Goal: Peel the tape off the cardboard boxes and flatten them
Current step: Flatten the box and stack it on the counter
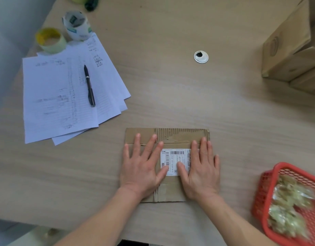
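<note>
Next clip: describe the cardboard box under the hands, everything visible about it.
The cardboard box lies flattened on the wooden table, near its front edge. It is plain brown corrugated board; along the far edge the top layer is torn away, showing the ribs. A white shipping label with barcodes sits in the middle. The left hand and right hand press flat on it, fingers spread, both thumbs on the label.

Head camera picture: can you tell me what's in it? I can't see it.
Two open hands, left hand and right hand, press a flattened cardboard box with a white shipping label onto a wooden table. Papers and a pen lie left; a red basket sits right.
</note>
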The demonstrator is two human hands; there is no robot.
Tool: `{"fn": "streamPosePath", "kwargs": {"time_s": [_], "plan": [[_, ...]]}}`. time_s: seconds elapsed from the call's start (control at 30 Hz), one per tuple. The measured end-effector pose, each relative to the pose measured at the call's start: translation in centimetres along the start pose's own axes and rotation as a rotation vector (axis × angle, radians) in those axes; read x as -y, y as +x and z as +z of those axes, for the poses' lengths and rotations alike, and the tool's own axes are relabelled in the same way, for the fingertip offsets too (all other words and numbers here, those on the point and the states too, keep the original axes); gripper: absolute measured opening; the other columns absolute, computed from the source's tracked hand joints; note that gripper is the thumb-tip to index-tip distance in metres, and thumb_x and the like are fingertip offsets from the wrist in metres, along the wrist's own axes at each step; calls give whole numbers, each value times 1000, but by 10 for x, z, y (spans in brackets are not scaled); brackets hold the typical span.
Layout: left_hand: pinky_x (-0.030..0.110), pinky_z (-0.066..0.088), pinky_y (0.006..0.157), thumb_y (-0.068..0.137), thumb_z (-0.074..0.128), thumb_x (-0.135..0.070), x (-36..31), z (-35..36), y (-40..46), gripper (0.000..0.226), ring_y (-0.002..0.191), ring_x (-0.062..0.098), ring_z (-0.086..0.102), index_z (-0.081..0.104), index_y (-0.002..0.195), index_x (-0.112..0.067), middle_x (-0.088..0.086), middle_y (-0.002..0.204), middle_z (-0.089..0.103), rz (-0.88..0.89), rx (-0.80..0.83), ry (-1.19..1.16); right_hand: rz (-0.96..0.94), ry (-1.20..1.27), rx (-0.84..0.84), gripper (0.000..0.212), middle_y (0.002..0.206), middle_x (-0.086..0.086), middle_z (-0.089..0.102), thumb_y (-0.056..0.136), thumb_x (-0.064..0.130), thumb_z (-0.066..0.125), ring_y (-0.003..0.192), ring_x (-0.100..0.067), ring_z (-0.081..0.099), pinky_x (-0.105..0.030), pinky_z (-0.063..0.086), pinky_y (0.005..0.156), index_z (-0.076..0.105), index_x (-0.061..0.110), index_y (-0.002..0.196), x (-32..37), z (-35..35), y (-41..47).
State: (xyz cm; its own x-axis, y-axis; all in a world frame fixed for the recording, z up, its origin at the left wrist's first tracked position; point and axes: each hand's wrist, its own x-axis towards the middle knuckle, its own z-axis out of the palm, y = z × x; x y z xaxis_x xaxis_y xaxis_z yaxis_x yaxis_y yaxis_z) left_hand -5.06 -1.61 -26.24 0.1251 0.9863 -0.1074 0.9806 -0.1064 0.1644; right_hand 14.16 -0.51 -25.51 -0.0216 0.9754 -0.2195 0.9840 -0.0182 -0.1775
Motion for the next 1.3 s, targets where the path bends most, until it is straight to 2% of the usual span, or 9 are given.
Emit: {"fn": "streamPosePath", "kwargs": {"time_s": [0.3, 0.47, 0.7, 0.8, 0.93, 1.03, 1.13, 1.2, 1.3], "plan": [[72, 26, 106, 72, 50, -77, 0, -1, -2, 93, 145, 46, 29, 52, 144, -18, 7, 160, 34, 102, -64, -1, -6, -27, -89, 83, 162, -16, 24, 87, 62, 35, 150, -33, 21, -59, 28, 113, 37, 10, 152, 0, 3, -1], [76, 19, 109, 65, 39, -89, 8, -2, -14, 110, 149, 41, 19, 43, 150, -19, 12, 163, 23, 222, 56, 63, -4, -31, -80, 84, 164, -13, 18, 87, 65, 28, 152, -29, 14, -55, 23, 115, 32, 14, 154, 1, 1, -2], [59, -5, 119, 61, 17, -98, 3, 4, -63, 116, 145, 27, -36, -18, 152, -34, 0, 158, -37, -89, 232, -21, -28, 27, -4, 83, 167, -8, 7, 89, 66, 33, 153, -24, 4, -49, 13, 119, 21, 20, 157, -2, -4, -1], [49, -9, 122, 56, 35, -97, -6, -3, -82, 127, 142, 22, -41, -10, 157, -33, 0, 156, -41, -215, 245, -172, -51, 197, -36, 77, 165, -12, 14, 87, 46, 63, 152, -26, 11, -45, 16, 120, 34, 15, 151, -13, -15, -3], [28, -2, 121, 71, 75, -66, -12, -15, -101, 110, 152, 15, -14, 21, 158, -25, -1, 165, -19, -450, 77, -557, 147, 472, -107, 62, 147, -12, 44, 77, 26, 73, 133, -31, 40, -41, 35, 108, 52, 13, 134, -22, -24, -11], [25, 13, 119, 83, 78, -39, -18, -29, -110, 91, 151, 13, 15, 27, 156, -20, 1, 165, 16, -647, -51, -751, 257, 613, -50, 41, 112, -4, 57, 72, 22, 73, 111, -31, 55, -36, 42, 86, 55, 22, 109, -20, -30, -18], [28, 39, 103, 86, 74, -33, -17, -43, -122, 85, 131, 17, 49, 26, 156, -21, 2, 144, 51, -860, -103, -845, 295, 709, 15, 70, 122, 0, 64, 70, 19, 81, 115, -27, 60, -36, 45, 98, 51, 21, 133, -15, -35, -27], [33, 47, 96, 89, 71, -37, -12, -52, -137, 80, 118, 21, 58, 29, 155, -21, 6, 132, 60, -967, -83, -837, 261, 714, 81, 65, 116, 4, 70, 68, 20, 84, 103, -21, 66, -34, 48, 92, 56, 25, 127, -13, -36, -33], [18, 48, 70, 93, 66, -34, -2, -58, -171, 26, 93, 4, 62, 60, 117, -29, -3, 117, 68, -988, -126, -882, 164, 737, 195, 61, 94, 13, 71, 67, 24, 85, 85, -11, 68, -32, 52, 76, 58, 32, 121, 0, -37, -46]]}}
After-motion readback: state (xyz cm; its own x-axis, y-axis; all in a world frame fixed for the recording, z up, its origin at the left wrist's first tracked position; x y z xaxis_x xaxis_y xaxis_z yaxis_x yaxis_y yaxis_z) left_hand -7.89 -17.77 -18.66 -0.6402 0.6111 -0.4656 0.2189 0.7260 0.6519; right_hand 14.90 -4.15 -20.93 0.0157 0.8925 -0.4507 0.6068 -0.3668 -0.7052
